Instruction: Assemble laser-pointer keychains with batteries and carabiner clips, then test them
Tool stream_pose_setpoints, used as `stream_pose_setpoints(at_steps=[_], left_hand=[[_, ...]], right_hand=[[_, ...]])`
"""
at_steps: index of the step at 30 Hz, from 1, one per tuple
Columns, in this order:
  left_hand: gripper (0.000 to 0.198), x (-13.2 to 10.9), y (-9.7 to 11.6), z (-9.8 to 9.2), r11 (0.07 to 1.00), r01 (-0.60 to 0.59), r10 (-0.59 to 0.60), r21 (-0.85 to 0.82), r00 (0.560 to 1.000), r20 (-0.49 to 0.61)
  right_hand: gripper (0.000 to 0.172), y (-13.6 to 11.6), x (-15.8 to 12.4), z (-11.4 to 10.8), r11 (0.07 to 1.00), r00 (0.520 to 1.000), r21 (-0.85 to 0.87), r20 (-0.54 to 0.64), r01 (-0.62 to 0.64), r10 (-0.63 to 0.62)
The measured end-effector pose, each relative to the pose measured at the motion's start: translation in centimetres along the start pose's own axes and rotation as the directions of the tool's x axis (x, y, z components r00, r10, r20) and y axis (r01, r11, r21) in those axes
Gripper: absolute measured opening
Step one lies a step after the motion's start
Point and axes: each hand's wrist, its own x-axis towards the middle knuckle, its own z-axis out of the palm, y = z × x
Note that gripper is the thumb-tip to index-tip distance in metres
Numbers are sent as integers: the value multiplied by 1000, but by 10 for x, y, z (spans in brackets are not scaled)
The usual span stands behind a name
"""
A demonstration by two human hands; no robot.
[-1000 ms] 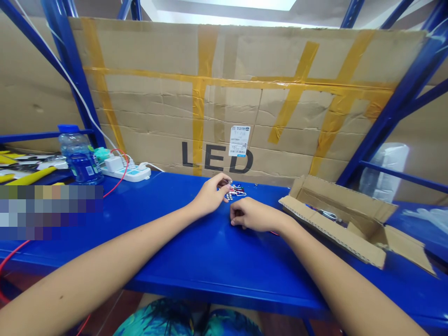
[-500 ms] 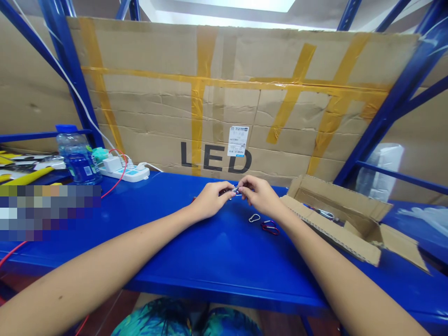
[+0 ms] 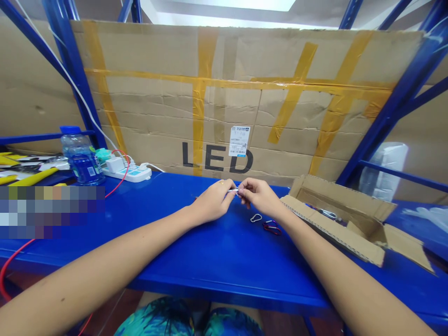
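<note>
My left hand [image 3: 214,200] and my right hand [image 3: 258,195] meet above the blue table, near its back. Fingers of both are closed on a small silvery metal piece [image 3: 232,190], which looks like a carabiner; most of it is hidden by the fingers. Just in front of my right hand lies a silver carabiner [image 3: 256,218] on the table. Beside it, close to my right forearm, are red carabiners [image 3: 272,227], lying together. A small reddish thing [image 3: 196,198] shows at the edge of my left wrist, mostly covered.
An open cardboard box [image 3: 336,228] with metal items inside stands at the right. At the left are a water bottle [image 3: 82,161], a power strip [image 3: 135,174] and a red cable [image 3: 117,186]. A large cardboard sheet [image 3: 157,107] backs the blue table [image 3: 210,261].
My left hand has turned so its back shows more and its fingers are more closed over the metal piece. My right hand stays at nearly the same place. The view has shifted slightly.
</note>
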Motion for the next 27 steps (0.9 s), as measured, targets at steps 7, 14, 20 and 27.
stream_pose_setpoints(at_steps=[7, 14, 20, 27], left_hand=[[10, -1, 0, 1, 1000, 1, -2, -5, 1000, -21], [8, 1, -2, -2, 997, -77, 75, -27, 995, -69], [10, 1, 5, -3, 999, 5, -9, -48, 998, -67], [23, 4, 4, 3, 990, 25, -28, 139, 999, 19]], right_hand=[[24, 0, 0, 3, 988, 998, 144, 32, -60, 56], [31, -2, -2, 1, 952, 987, 262, 85, -156, 139], [30, -7, 0, 2, 968, 996, 237, 24, -87, 84], [21, -3, 1, 0, 990, 999, 134, -18, -45, 48]])
